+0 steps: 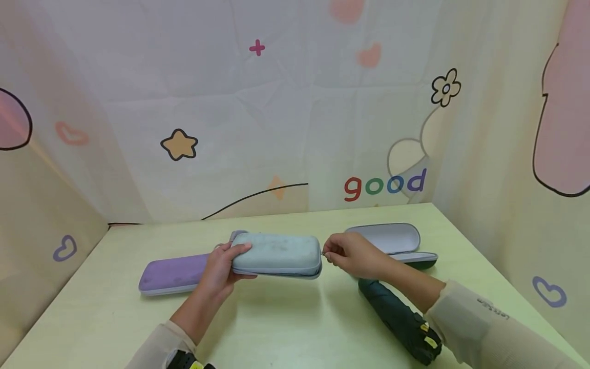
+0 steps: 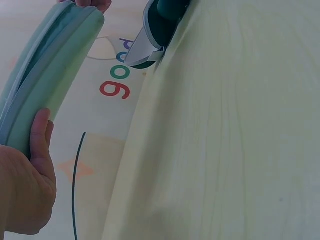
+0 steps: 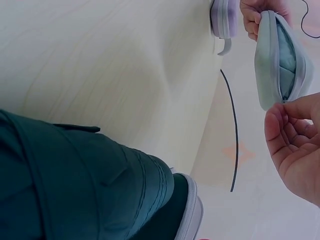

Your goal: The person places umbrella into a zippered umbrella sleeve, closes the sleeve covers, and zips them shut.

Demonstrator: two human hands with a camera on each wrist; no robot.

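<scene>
A light blue-green zippered pencil case (image 1: 278,253) is held up above the table, roughly level. My left hand (image 1: 222,269) grips its left end, thumb on the top face and fingers underneath. At the other end, my right hand (image 1: 352,254) pinches the small zipper pull (image 3: 284,102) between thumb and fingertips. In the right wrist view the zipper is parted along the side, with teal lining (image 3: 286,62) visible in the gap. The left wrist view also shows the parted edge of the case. What lies inside cannot be made out.
A purple case (image 1: 172,274) lies on the table at the left, partly behind my left hand. Behind my right forearm stands an opened glasses case (image 1: 392,237) with a grey lining. A folded dark green umbrella (image 1: 396,318) lies in front of it, partly under my right sleeve.
</scene>
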